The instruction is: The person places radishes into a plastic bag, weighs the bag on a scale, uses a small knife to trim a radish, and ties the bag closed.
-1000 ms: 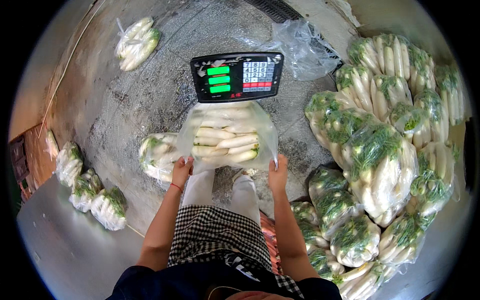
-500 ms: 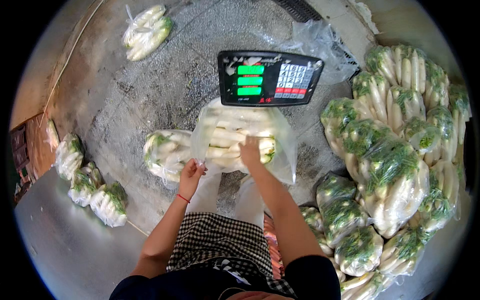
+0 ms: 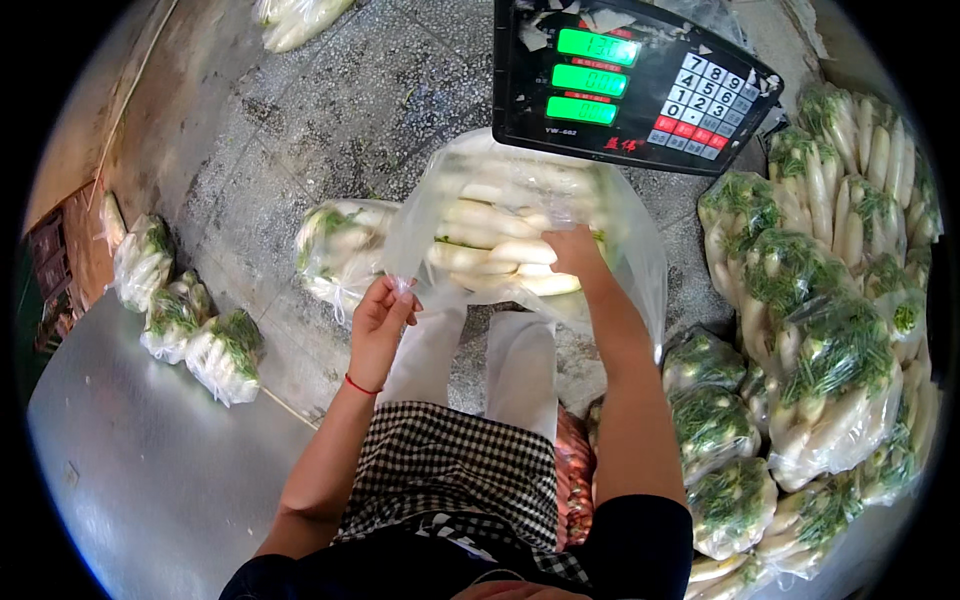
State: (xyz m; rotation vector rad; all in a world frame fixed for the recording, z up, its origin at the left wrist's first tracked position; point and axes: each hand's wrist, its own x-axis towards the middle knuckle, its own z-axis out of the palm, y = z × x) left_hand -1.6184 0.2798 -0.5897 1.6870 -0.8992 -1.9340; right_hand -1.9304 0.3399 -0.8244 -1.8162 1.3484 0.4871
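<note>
On my feed the hands are apart: the left hand [image 3: 383, 320] pinches the edge of the clear bag [image 3: 413, 232]; the right hand [image 3: 577, 250] is at the white radishes [image 3: 482, 240], grip unclear to me. They lie ahead-right of the left hand, lengthwise sideways; the right is nearer.
</note>
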